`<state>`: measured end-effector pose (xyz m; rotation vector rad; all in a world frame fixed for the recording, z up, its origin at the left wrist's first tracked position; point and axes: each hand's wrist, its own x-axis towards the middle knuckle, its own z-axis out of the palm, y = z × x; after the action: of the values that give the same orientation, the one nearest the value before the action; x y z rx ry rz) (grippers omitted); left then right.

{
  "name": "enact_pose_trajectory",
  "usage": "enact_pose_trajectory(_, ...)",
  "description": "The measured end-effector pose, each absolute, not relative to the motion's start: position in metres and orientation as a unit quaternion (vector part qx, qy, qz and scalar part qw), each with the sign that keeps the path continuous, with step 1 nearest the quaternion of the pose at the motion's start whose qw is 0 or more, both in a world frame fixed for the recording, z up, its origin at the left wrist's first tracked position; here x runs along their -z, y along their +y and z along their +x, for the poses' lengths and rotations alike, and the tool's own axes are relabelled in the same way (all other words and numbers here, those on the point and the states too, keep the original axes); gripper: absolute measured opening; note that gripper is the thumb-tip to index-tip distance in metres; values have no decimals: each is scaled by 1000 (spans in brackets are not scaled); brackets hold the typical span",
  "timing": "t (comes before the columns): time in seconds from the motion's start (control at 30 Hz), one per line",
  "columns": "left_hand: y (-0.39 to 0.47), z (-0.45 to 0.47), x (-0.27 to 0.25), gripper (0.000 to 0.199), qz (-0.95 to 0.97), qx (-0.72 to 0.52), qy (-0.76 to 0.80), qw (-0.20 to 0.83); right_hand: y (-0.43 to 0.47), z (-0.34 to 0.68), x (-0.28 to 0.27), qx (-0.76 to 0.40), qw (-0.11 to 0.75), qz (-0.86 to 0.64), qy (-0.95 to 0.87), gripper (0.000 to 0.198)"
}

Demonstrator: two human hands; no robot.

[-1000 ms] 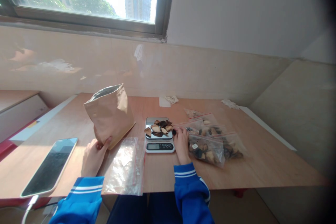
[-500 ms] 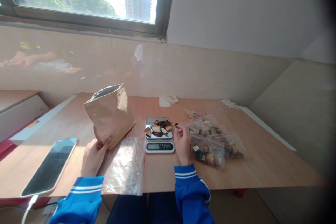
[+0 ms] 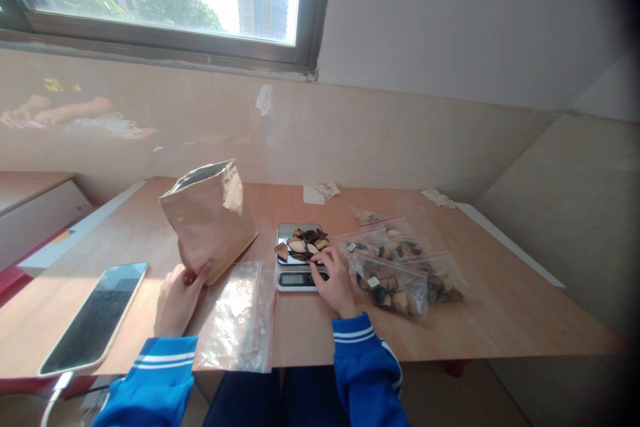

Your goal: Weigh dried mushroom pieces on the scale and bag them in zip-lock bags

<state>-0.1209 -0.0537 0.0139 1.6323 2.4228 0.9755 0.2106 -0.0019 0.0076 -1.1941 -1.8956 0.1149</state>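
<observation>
My left hand [image 3: 179, 297] pinches the lower front corner of a brown kraft paper pouch [image 3: 213, 223], which stands upright with its silvery mouth open. A small kitchen scale [image 3: 284, 268] carries a pile of dried brown and pale slices [image 3: 303, 245], perhaps dried mushroom. My right hand [image 3: 336, 281] reaches over the scale's right side, covering part of its buttons. Its thumb and forefinger close on a dried slice at the pile's front edge, with the fingertips partly hidden. Flat clear zip bags [image 3: 235, 320] lie between the pouch and the scale.
Several clear zip bags of dried pieces [image 3: 395, 290] lie right of the scale. A phone [image 3: 95, 320] on a charging cable rests at the left. Crumpled white paper [image 3: 323, 192] is near the wall. The table's front edge runs close to my lap.
My right hand has moved left from beside the scale to the front of the pile, bringing its fingertips against the slices. My left hand and the pouch have stayed put.
</observation>
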Motion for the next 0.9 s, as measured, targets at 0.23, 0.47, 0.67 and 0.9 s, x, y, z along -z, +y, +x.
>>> enact_pose_trajectory(0.23, -54, -121, -14, 39, 530, -322, 783, 57, 0, 211, -5, -9, 424, -526, -737, 17)
enact_pose_trajectory(0.47, -54, -121, -13, 38, 528, -322, 783, 65, -1, 211, -7, -12, 437, -537, -721, 16)
enact_pose_trajectory(0.67, -54, -122, -13, 37, 532, -319, 782, 62, 0, 213, -7, -30, 491, -518, -700, 18)
enact_pose_trajectory(0.9, -53, -125, -9, 35, 550, -326, 769, 4, -6, 212, -17, -51, 553, -476, -682, 18)
